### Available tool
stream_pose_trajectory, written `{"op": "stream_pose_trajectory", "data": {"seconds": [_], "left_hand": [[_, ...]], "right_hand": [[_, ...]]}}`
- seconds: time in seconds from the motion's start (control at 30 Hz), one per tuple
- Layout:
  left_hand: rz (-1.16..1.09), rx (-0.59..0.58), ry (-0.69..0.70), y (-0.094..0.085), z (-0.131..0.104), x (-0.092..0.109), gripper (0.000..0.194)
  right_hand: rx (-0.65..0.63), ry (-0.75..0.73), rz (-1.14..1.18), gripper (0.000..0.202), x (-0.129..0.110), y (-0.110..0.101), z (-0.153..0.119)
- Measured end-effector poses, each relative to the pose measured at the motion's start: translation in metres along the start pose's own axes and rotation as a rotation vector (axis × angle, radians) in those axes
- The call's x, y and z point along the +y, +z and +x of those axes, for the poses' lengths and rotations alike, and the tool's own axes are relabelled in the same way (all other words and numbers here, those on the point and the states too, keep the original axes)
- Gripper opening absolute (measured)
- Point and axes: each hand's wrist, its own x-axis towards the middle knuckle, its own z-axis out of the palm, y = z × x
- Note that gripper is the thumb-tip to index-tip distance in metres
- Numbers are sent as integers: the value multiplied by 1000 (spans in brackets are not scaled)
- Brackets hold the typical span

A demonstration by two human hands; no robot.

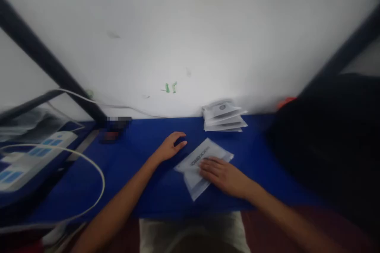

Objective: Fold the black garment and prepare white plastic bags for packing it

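Note:
A flat whitish packet with dark print (199, 158) lies on the blue table (142, 154) in front of me. My right hand (221, 173) rests palm down on its right part, fingers flat and pressing it. Just left of the packet, my left hand (171, 146) sits on the bare blue surface with fingers loosely curled and nothing in it; I cannot tell whether it touches the packet. A stack of similar whitish packets (223, 116) sits farther back against the white wall.
A white power strip with blue sockets (32, 158) and a looping white cable (97, 174) lie at the left. A large black object (332, 146) fills the right side. A small dark and red item (114, 129) sits at the back left. Dark frame bars slant at both sides.

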Motion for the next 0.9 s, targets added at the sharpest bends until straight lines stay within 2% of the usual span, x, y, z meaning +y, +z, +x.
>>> {"op": "stream_pose_trajectory", "data": {"seconds": [0.13,0.3,0.4,0.47,0.6,0.77,0.9], "left_hand": [[-85,-49,88,7,12,30,37],[-151,-269,139,25,26,56,29],[-146,-360,126,29,30,56,21],[-145,-377,105,29,30,53,17],[-132,-376,65,29,29,48,14],[-92,-368,40,29,29,52,13],[-67,-349,36,32,34,51,15]], "right_hand": [[33,-161,76,33,-14,10,29],[109,-264,19,30,-13,17,49],[208,-235,-97,26,-3,20,46],[257,-148,-189,23,8,21,39],[264,1,-327,21,26,23,29],[301,-62,-346,24,34,18,28],[317,-129,-264,26,17,19,37]]}}
